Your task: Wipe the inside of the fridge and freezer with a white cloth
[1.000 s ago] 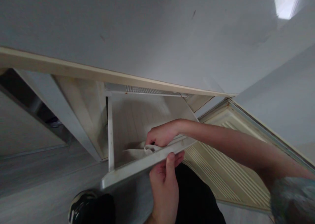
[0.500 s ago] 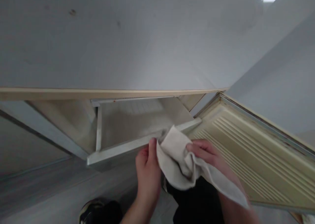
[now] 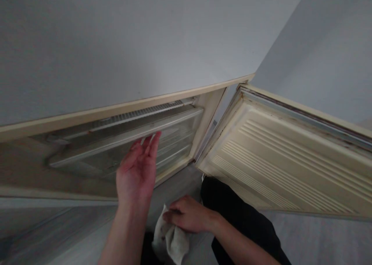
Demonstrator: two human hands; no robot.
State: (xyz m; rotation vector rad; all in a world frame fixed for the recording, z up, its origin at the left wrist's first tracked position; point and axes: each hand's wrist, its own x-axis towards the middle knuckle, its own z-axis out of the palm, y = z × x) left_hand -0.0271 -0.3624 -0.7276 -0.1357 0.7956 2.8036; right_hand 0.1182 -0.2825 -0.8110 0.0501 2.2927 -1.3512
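My left hand (image 3: 138, 172) is raised palm up at the front of a clear-fronted freezer drawer (image 3: 174, 139). Its fingers are stretched out and their tips meet the drawer's upper front part, just below the pale rim. Lower down, near my knees, my right hand (image 3: 192, 215) is closed on a crumpled off-white cloth (image 3: 174, 241), which hangs below the fingers. The drawer sits inside the compartment, beneath a ribbed white strip (image 3: 136, 115).
On the right the cream ribbed door (image 3: 276, 160) stands wide open, its seal edge stained dark. A large grey-white panel (image 3: 145, 44) rises above the compartment. My dark-clothed leg (image 3: 232, 206) is close to the door, over the grey floor (image 3: 314, 234).
The drawer has gone from pulled out to inside the compartment. My left hand moved left and up along its front. My right hand carried the cloth down and left, away from the drawer.
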